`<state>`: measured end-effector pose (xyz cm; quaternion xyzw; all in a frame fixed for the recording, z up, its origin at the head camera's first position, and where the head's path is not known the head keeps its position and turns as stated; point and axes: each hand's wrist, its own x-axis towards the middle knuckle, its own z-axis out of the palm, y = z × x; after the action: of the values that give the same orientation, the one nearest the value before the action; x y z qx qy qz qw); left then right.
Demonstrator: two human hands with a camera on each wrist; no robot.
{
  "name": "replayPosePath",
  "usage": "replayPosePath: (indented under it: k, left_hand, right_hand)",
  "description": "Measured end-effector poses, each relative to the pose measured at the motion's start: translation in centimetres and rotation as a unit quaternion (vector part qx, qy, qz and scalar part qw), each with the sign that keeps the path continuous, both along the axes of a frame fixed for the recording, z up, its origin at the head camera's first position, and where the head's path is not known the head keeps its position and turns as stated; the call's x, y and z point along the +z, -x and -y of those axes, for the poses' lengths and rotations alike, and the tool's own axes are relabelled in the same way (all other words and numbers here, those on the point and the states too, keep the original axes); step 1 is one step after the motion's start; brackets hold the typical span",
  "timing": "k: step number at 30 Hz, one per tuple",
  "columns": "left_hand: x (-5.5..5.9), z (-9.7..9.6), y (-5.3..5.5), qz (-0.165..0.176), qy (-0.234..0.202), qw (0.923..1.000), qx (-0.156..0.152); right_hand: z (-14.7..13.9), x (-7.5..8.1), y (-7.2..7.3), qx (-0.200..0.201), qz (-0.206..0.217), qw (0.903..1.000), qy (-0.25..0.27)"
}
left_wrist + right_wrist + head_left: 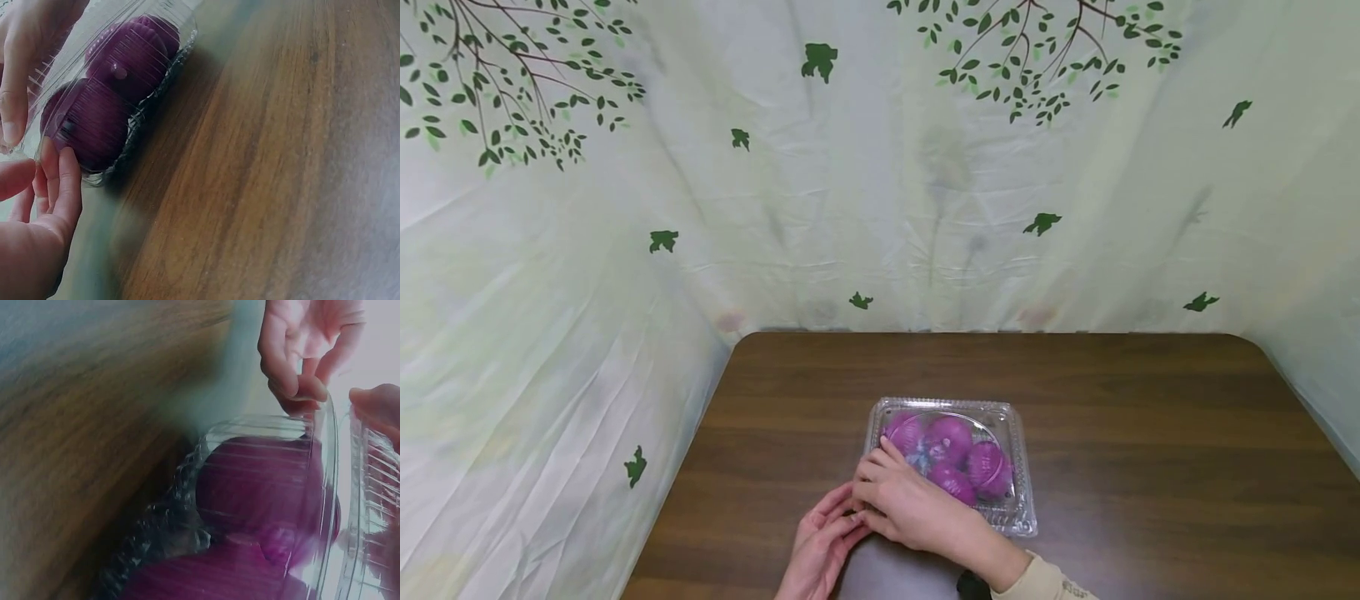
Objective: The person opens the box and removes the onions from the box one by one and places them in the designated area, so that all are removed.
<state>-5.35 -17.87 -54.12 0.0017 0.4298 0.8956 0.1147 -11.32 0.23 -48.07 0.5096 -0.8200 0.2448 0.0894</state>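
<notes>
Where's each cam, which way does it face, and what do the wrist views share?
Head: on the head, facing forward and down at table and clear container; left hand, right hand, sleeve show.
Left wrist: worn there, facing the clear container's side; left hand lower left, part of right hand upper left.
Right wrist: worn there, facing the clear container close up; left hand at top, part of right hand at right edge.
Wrist views share: clear container, purple round items, table, both hands.
</notes>
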Motion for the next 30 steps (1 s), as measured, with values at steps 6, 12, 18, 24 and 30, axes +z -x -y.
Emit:
replayPosePath:
  k: [6, 12, 18, 24, 30]
  left_hand:
    - [0.4, 0.0, 0.0, -0.001, 0.013, 0.9999, -0.001]
    - [0.5, 0.1, 0.1, -0.005, 0.033, 0.9994, 0.003]
    - [0.8, 0.2, 0.2, 0.016, 0.068, 0.9976, 0.001]
    - [1.1, 0.2, 0.3, 0.027, 0.096, 0.9950, 0.003]
    - [1.4, -0.1, 0.5, 0.029, 0.118, 0.9926, 0.006]
  right_hand:
    - [-0.2, 0.6, -0.2, -0.038, -0.056, 0.9977, 0.002]
    - [-1.5, 0.9, -1.2, -0.090, -0.069, 0.9935, -0.010]
    - [-4.0, 0.0, -2.8, -0.166, -0.050, 0.9848, -0.008]
    - [-6.4, -1.2, -3.7, -0.225, -0.052, 0.9725, 0.029]
    - [-7.8, -2.1, -4.3, -0.250, -0.083, 0.9605, 0.090]
